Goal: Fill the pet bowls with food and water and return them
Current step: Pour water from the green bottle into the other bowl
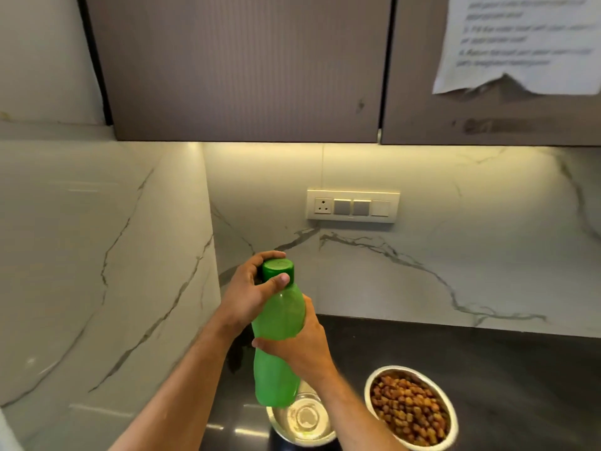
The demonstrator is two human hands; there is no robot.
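A translucent green plastic bottle (279, 336) with a darker green screw cap (278, 270) is held upright, slightly tilted, above the dark polished countertop (487, 369). The cap is grasped by the left hand (252, 292), whose thumb and fingers are curled round its rim; the bottle's middle is gripped by the right hand (304, 345), whose fingers are wrapped round the far side while the thumb lies across the front. Directly beneath the bottle's base a round steel bowl (302, 421) is seen on the counter, holding what appears to be clear water (the level cannot be judged). Just beside it, to the right and apart from it, a second round steel bowl (411, 408) is filled with brown kibble (409, 406), its rim cut by the lower edge of the view. The counter is bounded at the back by a white veined marble wall (422, 271) and on the left by a marble side panel (113, 255) that closes off that side near the bottle. Open counter surface is seen to the right of and behind the kibble bowl. A cream switch plate (353, 206) is set in the back wall well above the counter. Overhead, grey-brown cabinet doors (240, 66) are hung, and a torn white printed sheet (527, 40) is fixed to the right-hand door; its text is too blurred to read.
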